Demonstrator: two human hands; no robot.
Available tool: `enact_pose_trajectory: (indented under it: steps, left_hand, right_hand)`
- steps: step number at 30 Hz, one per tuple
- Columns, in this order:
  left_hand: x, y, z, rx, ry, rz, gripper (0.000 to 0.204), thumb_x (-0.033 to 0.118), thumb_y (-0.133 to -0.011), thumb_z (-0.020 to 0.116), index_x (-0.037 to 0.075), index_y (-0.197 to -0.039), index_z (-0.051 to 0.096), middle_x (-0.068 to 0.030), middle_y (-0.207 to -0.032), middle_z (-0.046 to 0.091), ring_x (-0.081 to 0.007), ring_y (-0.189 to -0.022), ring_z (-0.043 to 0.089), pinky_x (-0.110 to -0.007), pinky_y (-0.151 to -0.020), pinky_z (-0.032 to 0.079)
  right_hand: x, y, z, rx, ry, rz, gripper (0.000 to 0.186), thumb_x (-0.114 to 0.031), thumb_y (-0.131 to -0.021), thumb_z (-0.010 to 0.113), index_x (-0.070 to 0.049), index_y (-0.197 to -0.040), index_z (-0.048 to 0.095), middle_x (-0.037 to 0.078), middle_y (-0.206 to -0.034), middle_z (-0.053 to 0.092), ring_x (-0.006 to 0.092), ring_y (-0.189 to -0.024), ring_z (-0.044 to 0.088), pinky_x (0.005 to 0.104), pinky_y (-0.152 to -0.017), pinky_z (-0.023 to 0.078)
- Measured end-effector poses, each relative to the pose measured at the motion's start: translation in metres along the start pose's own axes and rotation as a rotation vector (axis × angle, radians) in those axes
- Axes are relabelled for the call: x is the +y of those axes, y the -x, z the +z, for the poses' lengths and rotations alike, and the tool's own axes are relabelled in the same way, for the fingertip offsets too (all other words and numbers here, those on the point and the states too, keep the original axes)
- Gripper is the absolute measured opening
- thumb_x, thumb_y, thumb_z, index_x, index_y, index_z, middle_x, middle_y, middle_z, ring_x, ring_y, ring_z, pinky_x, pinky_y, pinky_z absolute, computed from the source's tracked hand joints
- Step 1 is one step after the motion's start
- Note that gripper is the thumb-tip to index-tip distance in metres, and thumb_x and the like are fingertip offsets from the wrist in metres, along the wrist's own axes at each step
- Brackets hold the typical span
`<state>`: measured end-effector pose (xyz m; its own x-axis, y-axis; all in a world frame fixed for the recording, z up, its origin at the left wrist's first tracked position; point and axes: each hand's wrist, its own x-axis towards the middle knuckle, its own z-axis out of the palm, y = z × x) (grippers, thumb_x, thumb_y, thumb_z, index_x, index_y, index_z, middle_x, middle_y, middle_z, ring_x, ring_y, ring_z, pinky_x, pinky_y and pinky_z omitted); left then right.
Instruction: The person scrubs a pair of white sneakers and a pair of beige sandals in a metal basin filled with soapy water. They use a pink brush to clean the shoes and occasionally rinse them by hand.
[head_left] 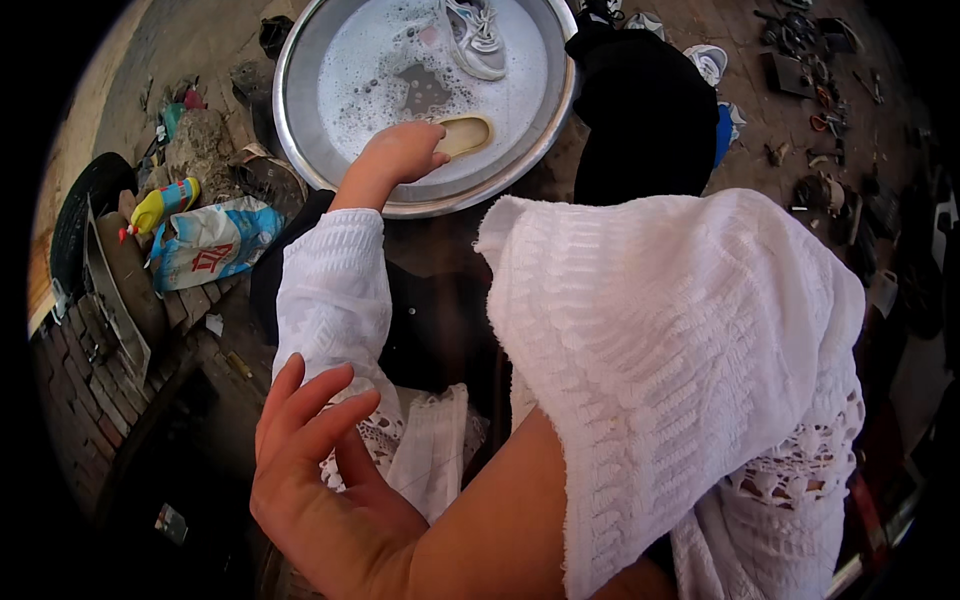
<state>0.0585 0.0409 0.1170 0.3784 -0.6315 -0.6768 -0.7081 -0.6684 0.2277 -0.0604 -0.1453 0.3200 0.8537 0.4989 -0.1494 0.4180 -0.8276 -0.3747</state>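
Observation:
A wide metal basin (291,150) of sudsy water stands in front of me. My left hand (398,155) reaches over its near rim, fingers curled at the left end of a beige shoe sole (467,135) lying in the suds. Part of that sole is under water or behind the fingers. Farther back in the basin is a white laced sneaker (476,42), tilted and partly cut off by the picture's edge. My right hand (330,490) is close to the camera, bent across toward my white left sleeve (335,290). Its fingers are spread, with nothing seen in them.
A yellow bottle (160,205) and a blue-and-white plastic bag (220,245) lie on the bricks at left, near a black tyre (85,230). At right are a white shoe (708,62) and scattered tools (825,125). My dark-clad knee (645,120) flanks the basin.

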Motion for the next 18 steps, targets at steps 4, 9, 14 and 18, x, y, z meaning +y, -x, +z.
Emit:
enact_pose_trajectory:
  steps: [4, 9, 14, 18]
  left_hand:
    - [0.004, -0.034, 0.012, -0.095, 0.002, 0.031, 0.041, 0.033, -0.085, 0.059, 0.007, -0.117, 0.057, -0.0155, -0.111, 0.061, -0.0320, -0.104, 0.057, -0.041, -0.087, 0.045]
    - [-0.028, -0.033, 0.026, -0.093, 0.070, -0.041, 0.040, 0.034, -0.085, 0.059, 0.006, -0.114, 0.058, -0.0152, -0.109, 0.062, -0.0315, -0.102, 0.058, -0.040, -0.086, 0.045]
    - [-0.034, -0.056, 0.047, -0.142, 0.151, -0.022, 0.040, 0.035, -0.085, 0.058, 0.005, -0.111, 0.060, -0.0148, -0.107, 0.063, -0.0310, -0.099, 0.059, -0.039, -0.085, 0.046]
    - [-0.043, -0.079, 0.066, -0.150, 0.231, 0.011, 0.040, 0.036, -0.085, 0.057, 0.005, -0.109, 0.061, -0.0146, -0.105, 0.064, -0.0306, -0.097, 0.060, -0.038, -0.084, 0.046]
  right_hand:
    - [0.018, 0.012, -0.004, -0.013, 0.003, 0.044, 0.021, -0.012, -0.063, 0.068, -0.002, -0.082, 0.064, 0.007, -0.069, 0.061, 0.0160, -0.062, 0.061, 0.0265, -0.052, 0.047]
    - [0.021, -0.005, -0.005, 0.002, -0.020, -0.002, 0.021, -0.012, -0.062, 0.068, -0.003, -0.080, 0.064, 0.007, -0.068, 0.060, 0.0157, -0.061, 0.061, 0.0265, -0.052, 0.046]
    - [0.033, 0.008, -0.012, 0.038, -0.012, 0.032, 0.020, -0.011, -0.060, 0.068, -0.003, -0.078, 0.064, 0.006, -0.066, 0.060, 0.0154, -0.061, 0.061, 0.0264, -0.051, 0.046]
    - [0.044, 0.013, -0.015, 0.050, -0.001, 0.050, 0.020, -0.010, -0.059, 0.068, -0.004, -0.077, 0.064, 0.006, -0.065, 0.059, 0.0152, -0.060, 0.061, 0.0264, -0.051, 0.046]
